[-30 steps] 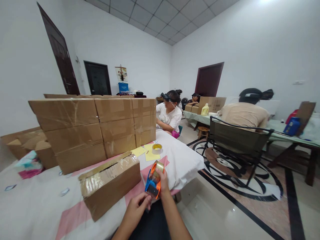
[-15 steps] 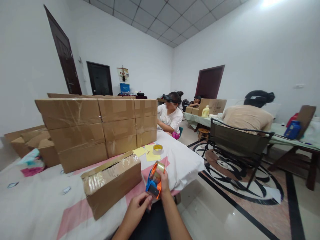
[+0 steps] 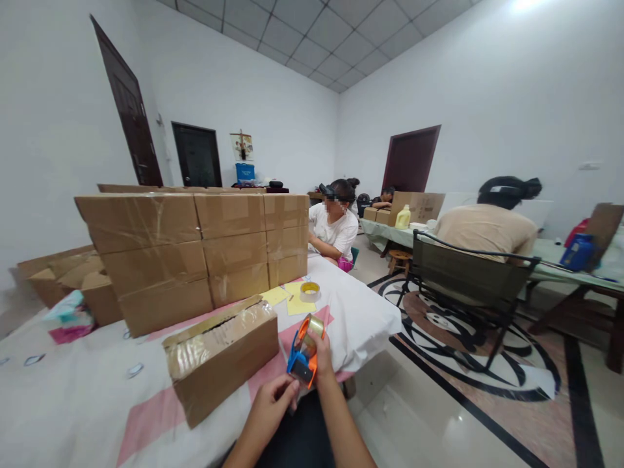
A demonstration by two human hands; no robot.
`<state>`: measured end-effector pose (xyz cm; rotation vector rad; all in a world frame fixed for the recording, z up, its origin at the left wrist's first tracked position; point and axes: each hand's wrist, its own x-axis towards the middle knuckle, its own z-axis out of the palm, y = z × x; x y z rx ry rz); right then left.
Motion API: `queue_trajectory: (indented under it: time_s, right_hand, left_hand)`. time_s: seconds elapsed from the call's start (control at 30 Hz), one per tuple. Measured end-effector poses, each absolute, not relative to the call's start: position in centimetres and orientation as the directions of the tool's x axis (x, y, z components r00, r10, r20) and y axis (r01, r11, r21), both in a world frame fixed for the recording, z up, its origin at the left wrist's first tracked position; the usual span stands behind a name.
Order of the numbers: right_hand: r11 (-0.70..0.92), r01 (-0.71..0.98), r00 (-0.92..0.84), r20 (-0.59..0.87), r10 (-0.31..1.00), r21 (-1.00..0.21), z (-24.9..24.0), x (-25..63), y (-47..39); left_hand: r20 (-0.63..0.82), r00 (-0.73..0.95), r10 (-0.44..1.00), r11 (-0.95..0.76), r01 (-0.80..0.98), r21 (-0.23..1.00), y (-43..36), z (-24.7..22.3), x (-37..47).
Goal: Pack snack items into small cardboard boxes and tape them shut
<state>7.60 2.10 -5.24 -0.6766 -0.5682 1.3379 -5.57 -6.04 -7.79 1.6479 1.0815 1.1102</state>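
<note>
White walls and a grey tiled ceiling surround a shared workroom; from where I stand, a desk [image 3: 365,305] draped in white cloth with pink patches fills the near left. Over its near edge, the person's right hand [image 3: 322,359] is wrapped firmly around a blue-and-orange plastic tape dispenser [image 3: 298,361] loaded with a thick roll of brownish tape [image 3: 316,324]. The left hand [image 3: 273,400] meets the dispenser's lower end, thumb and forefinger drawn close; I cannot tell whether that grip has tape between them.

Good handling here, I judge, means the right hand holding the dispenser steady while the left works at the tape's end by its full width, so it does not split or fold, with fingertips clear of any cutting edge.

Just left of the hands lies a long brown cardboard box [image 3: 233,374], shiny tape on its top and a dark slit along it. Beyond are yellow paper sheets [image 3: 294,304], a loose ring of clear tape [image 3: 310,292] and a wall of stacked brown cartons [image 3: 195,250]. Across the desk sits a co-worker in a white shirt [image 3: 336,229].
</note>
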Motion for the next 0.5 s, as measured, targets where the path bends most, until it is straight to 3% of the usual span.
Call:
queue_trajectory:
  time_s: [0.5]
  right_hand:
    - [0.137, -0.664, 0.105, 0.090, 0.990, -0.735, -4.5, 8.1, 2.1]
  left_hand:
    - [0.185, 0.109, 0.977, -0.202, 0.180, 0.963, -7.5, -4.8, -3.6]
